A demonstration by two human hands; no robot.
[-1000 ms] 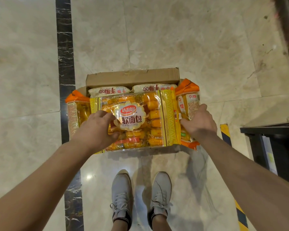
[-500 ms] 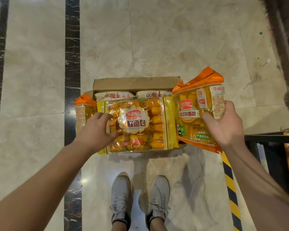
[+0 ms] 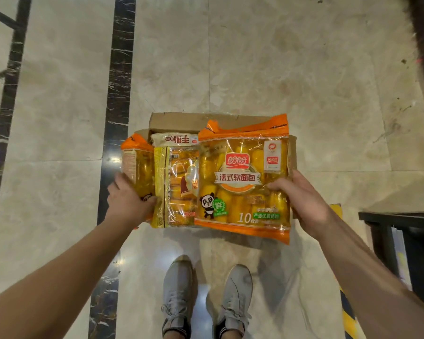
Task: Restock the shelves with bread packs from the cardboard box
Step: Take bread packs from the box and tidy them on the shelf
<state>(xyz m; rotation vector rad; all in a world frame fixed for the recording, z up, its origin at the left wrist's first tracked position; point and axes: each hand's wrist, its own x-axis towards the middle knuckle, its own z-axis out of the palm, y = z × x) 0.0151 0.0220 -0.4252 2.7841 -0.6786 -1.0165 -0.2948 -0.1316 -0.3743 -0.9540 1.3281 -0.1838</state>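
Gripping the orange-topped bread pack point(image 3: 242, 182) by its right edge, your right hand point(image 3: 301, 199) is clamping it with the thumb laid across the front, and you're holding it label-up over the right half of the cardboard box point(image 3: 176, 121). A second ago that pack was standing wedged at the box's right side. Now it's out and free, covering most of the yellow-trimmed pack point(image 3: 179, 189) beneath it.

Your left hand point(image 3: 129, 204) is changing jobs too. It has come off the yellow-trimmed pack and is curling round the lower end of the second orange pack point(image 3: 137, 167), which is standing on edge at the box's left side. So one pack is freed and, by my reckoning, a second is about to follow, making two for the shelf in one trip.

A white pack point(image 3: 174, 139) is peeking out along the box's back wall. The box is sitting on the marble floor point(image 3: 304, 69) just ahead of your grey shoes point(image 3: 179, 289). The black shelf frame point(image 3: 399, 221) is waiting at your right, its corner sitting near your right forearm, so I'd be watching that on the swing across.
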